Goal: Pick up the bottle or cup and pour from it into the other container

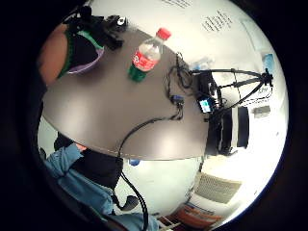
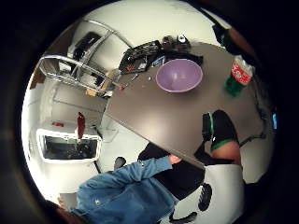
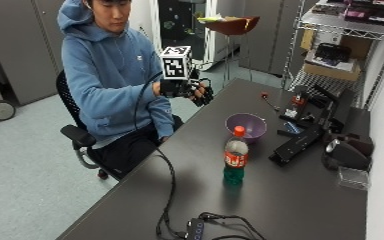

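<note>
Hand: black-gloved right hand is raised in the air above the desk's near long edge, fingers relaxed, grasping nothing.
Bottle: clear plastic bottle with red cap, red label and green liquid stands upright mid-desk, well apart from the hand.
Bowl: round lilac plastic bowl sits just behind the bottle, toward the desk's far end, between hand and shelving side.
Desk: dark grey tabletop carries both.
</note>
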